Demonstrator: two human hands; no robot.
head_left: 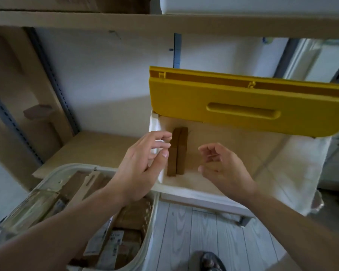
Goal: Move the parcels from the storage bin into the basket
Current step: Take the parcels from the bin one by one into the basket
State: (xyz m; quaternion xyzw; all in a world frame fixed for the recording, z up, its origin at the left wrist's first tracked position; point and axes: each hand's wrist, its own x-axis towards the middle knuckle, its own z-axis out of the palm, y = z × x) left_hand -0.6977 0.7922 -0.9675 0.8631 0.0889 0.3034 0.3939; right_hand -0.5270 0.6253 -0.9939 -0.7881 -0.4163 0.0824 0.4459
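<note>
Both hands are up over the storage bin (184, 189), a white box with a pale cardboard floor that sits on the shelf (90, 147), its yellow lid (233, 106) flipped up at the back. Inside, two brown parcels (177, 151) stand on edge side by side, touching each other, tight in the bin's left corner near the white wall.

The left hand (145, 165) reaches in from the lower left, fingers loosely spread and gently bent, fingertips (165, 146) right at the left face of the nearer parcel. Whether they touch it or stop just short, I cannot tell. Its grip is wide, nothing held in it.

The right hand (221, 167) hovers over the bin's floor to the right of the parcels, palm turned toward them, fingers relaxed and slightly curled. There is a clear gap between it and the parcels, so that grip is wide as well and holds nothing.

Down at lower left sits the basket (151, 222), pale with a rounded rim, already loaded with brown parcels and labelled packets (114, 243). The left forearm passes straight over it. The basket's right edge lies just beside the bin's front left corner.

Below the bin runs a light plank floor (204, 237), with a dark shoe (209, 261) at the bottom edge. Above, another shelf board (164, 22) spans the top, with boxes resting on it.
</note>
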